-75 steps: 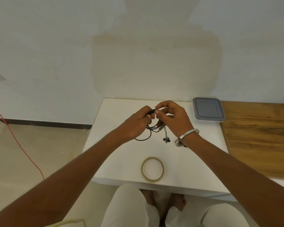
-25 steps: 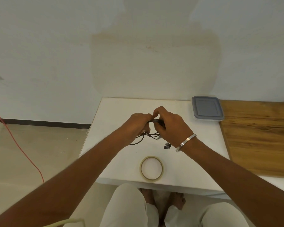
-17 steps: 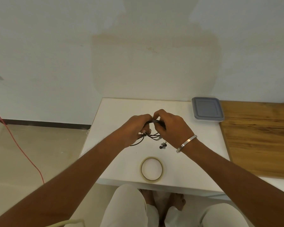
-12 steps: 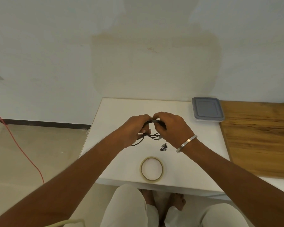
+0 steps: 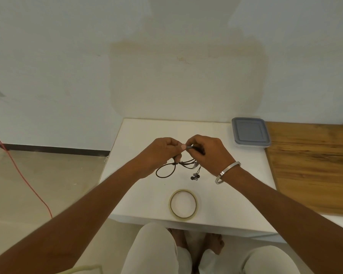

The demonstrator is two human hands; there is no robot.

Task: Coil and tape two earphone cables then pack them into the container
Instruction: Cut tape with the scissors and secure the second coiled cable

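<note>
The thin black earphone cable (image 5: 174, 167), pinched by the left hand (image 5: 162, 153) and the right hand (image 5: 208, 153) at frame centre, seems only loosely coiled, so its hanging loop could be undone if either pinch is slackened.

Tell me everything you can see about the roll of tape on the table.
The tape roll is a thin ring of pale, yellowish, see-through tape, and the white table shows through its open centre. It lies flat near the table's front edge, nearer the person than both hands. Nothing touches it but the table; no loose end is visible. The earbuds dangle just beyond it, apart from it.
</note>
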